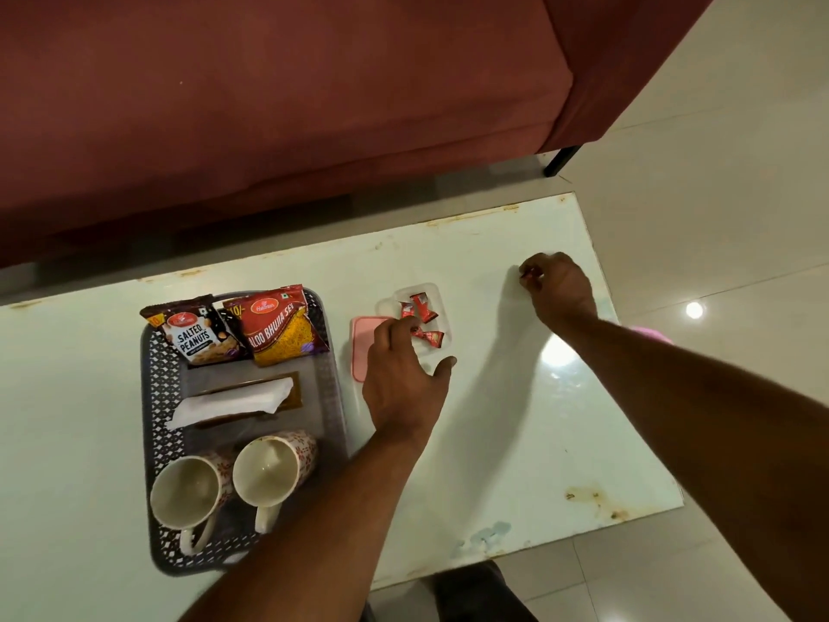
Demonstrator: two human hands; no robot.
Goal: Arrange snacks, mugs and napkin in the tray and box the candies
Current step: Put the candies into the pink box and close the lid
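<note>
Red-wrapped candies (419, 309) fill your clear box (437, 293); left hand (403, 379) spread above, right hand (556, 285) pinching a candy (525, 274).

Single head-worn wide-angle view, looking steeply down and forward from above the near edge of the glass table (516, 442). Both forearms enter from the bottom of frame, close to the lens. The view faces the maroon sofa (269, 105) across the table; tiled floor (717, 150) fills the right side.

2 bare forearms (314, 509), no sleeves
</note>
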